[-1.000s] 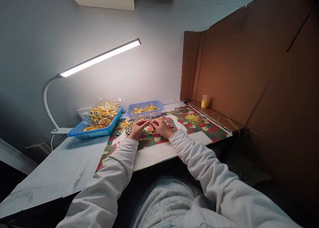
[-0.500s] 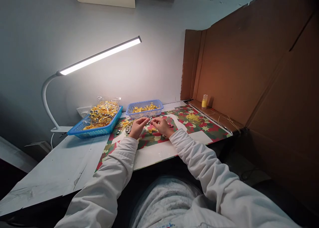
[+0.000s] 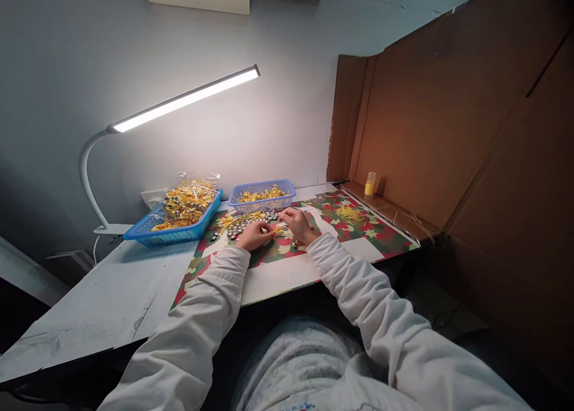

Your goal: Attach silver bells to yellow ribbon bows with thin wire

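Running along the near side of both hands, the front edge of the patterned board point(image 3: 273, 284) borders a white strip. Right of the right hand point(image 3: 295, 222), room opens toward a heap of yellow strands point(image 3: 350, 215), the cardboard wall point(image 3: 426, 112) well beyond. The lavender basket point(image 3: 264, 206) stands past both hands.

A yellow piece point(image 3: 278, 230) lies right at the fingertips of the left hand point(image 3: 255, 236); its fingers are narrow, but I cannot tell whether they grip it. Silver round pieces point(image 3: 246, 222) spread just beyond that hand, partly covered by it. The right fingertips bunch together, anything between them too small to make out.
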Demonstrator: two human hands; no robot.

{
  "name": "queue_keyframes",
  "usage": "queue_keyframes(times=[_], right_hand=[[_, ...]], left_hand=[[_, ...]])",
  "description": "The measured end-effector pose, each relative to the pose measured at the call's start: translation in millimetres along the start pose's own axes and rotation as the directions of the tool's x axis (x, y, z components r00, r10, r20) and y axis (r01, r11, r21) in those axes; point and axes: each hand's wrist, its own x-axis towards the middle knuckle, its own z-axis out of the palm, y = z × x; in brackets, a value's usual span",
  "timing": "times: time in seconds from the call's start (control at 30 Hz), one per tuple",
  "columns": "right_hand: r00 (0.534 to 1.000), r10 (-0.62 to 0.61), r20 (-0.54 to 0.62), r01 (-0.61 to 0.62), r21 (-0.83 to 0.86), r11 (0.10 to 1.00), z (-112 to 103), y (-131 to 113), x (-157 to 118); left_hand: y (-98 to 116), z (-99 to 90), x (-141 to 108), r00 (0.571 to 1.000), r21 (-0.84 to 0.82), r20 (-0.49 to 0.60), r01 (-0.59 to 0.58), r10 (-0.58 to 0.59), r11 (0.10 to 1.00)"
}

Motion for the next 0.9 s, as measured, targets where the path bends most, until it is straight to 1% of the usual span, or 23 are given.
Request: queue_keyframes(times=[0.07, 0.1, 0.17, 0.2, 0.23, 0.37, 0.47, 0.53, 0.6, 0.67, 0.73, 0.8, 0.9], right_hand=[[1.0, 0.006, 0.008, -0.005, -0.071, 0.997, 1.1, 6.6, 1.2], [0.999, 0.019, 0.03, -0.016, -0.089, 0.996, 1.6, 9.7, 1.5], [0.995, 0.056, 0.085, -0.05, -0.082, 0.995, 2.3, 14.2, 1.9], [0.993, 0.075, 0.092, -0.07, -0.059, 0.996, 2.5, 15.2, 1.9], [0.993, 0.091, 0.077, -0.089, -0.023, 0.996, 2.7, 15.4, 1.9], [0.985, 0.162, -0.062, -0.151, 0.154, 0.976, 4.7, 10.8, 1.8], [0.984, 0.144, -0.106, -0.122, 0.186, 0.975, 6.4, 6.7, 0.7], [0.986, 0.108, -0.124, -0.086, 0.17, 0.982, 6.7, 4.7, -0.6], [0.988, 0.087, -0.128, -0.067, 0.155, 0.986, 6.2, 3.0, -2.0], [0.99, 0.083, -0.118, -0.065, 0.151, 0.986, 5.5, 1.5, -3.0], [0.991, 0.084, -0.107, -0.067, 0.153, 0.986, 5.0, 0.4, -3.5], [0.991, 0.082, -0.101, -0.066, 0.156, 0.986, 5.1, -0.3, -3.5], [0.993, 0.066, -0.094, -0.052, 0.145, 0.988, 5.4, -0.3, -3.0]], left_hand=[[1.7, 1.1, 0.1, 1.0, -0.112, -0.021, 0.01, -0.012, 0.994], [2.8, 1.3, 0.2, 0.999, -0.167, -0.028, 0.011, -0.016, 0.986], [5.3, 0.6, 0.4, 0.999, -0.266, -0.039, 0.016, -0.027, 0.964], [6.6, 0.0, 0.7, 0.998, -0.308, -0.046, 0.015, -0.031, 0.951], [7.7, -0.7, 1.0, 0.998, -0.347, -0.058, 0.011, -0.033, 0.938], [9.5, -1.3, 3.0, 0.993, -0.506, -0.116, -0.033, -0.03, 0.862], [8.8, 1.5, 4.7, 0.99, -0.586, -0.136, -0.048, -0.04, 0.809], [8.3, 3.5, 5.4, 0.985, -0.597, -0.168, -0.077, -0.03, 0.798], [8.4, 4.3, 5.5, 0.974, -0.588, -0.228, -0.135, -0.003, 0.798], [9.3, 3.7, 4.7, 0.95, -0.541, -0.308, -0.21, 0.041, 0.814], [10.8, 2.1, 3.3, 0.924, -0.45, -0.369, -0.27, 0.098, 0.851], [12.5, 0.3, 1.6, 0.911, -0.351, -0.381, -0.299, 0.156, 0.888], [13.3, -1.0, 0.5, 0.914, -0.272, -0.357, -0.301, 0.195, 0.914]])
